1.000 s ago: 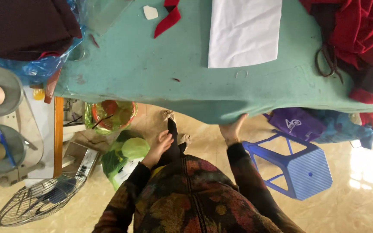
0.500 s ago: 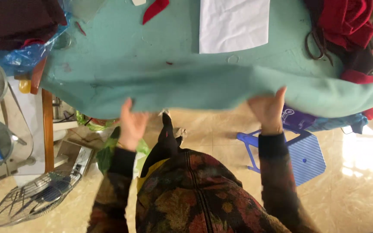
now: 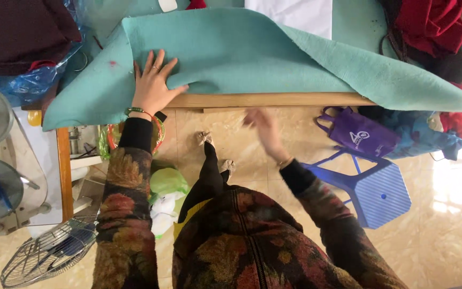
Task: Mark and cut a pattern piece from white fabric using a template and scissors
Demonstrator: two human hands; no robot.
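Teal felt cloth (image 3: 274,59), folded back across the wooden table edge (image 3: 274,100), is being pinned flat by the left hand (image 3: 153,85), fingers spread. Right hand (image 3: 266,128), blurred, empty, is being held below that edge.

I log: teal cloth (image 3: 252,59), matt, felt-like, slightly rough. Worktop (image 3: 274,100) edge, bare wood. White sheet (image 3: 295,13), smooth paper. Stool (image 3: 375,190), blue ribbed plastic. Fan (image 3: 44,257) guard, wire metal. Floor (image 3: 450,235), glossy tile. Purple bag (image 3: 362,134), soft fabric.
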